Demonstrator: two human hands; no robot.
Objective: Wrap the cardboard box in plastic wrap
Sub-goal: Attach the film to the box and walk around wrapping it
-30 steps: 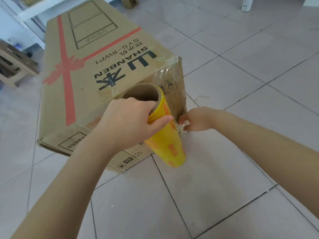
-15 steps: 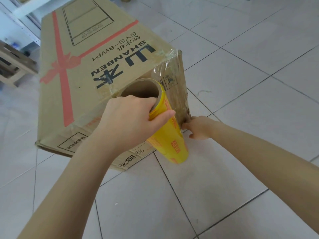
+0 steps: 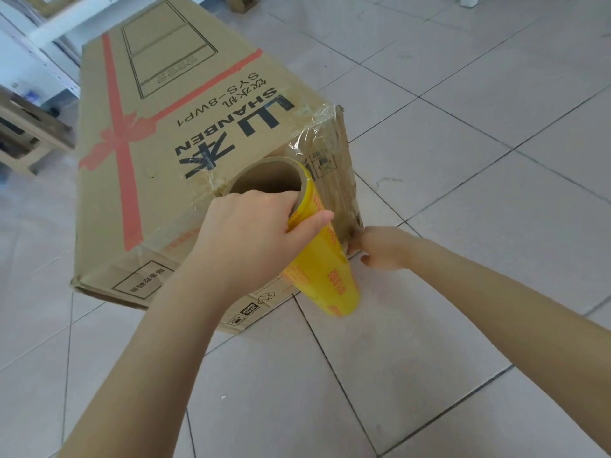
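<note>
Change: right hand (image 3: pixel 383 247) is now sitting tight against the near bottom corner of the cardboard box (image 3: pixel 158 133); a second ago it was holding a crumpled wad of film just off that corner.
Left hand: left hand (image 3: pixel 251 236) is gripping the top of the yellow roll (image 3: pixel 325 276), fingers hooking into the core and thumb lying outside.
Right hand: fingers are curling at the box corner. Cannot tell whether they are pinching the film's end or only pressing it.
Box: lying flat on the tiled floor (image 3: pixel 463 160), near end facing the person.
Roll: standing tilted against that near end, lower end hanging just above the floor.
Film: film (image 3: pixel 317 137) is already clinging, wrinkled, over the end's upper right corner.
Step (judged): anchoring the film's free end at the corner, so wrapping is only beginning.
Next (judged): right hand needs to be holding the anchor firm while the left is pulling the roll away along the box's face, keeping the film taut.
Risk (judged): a slack anchor slipping off the corner.
</note>
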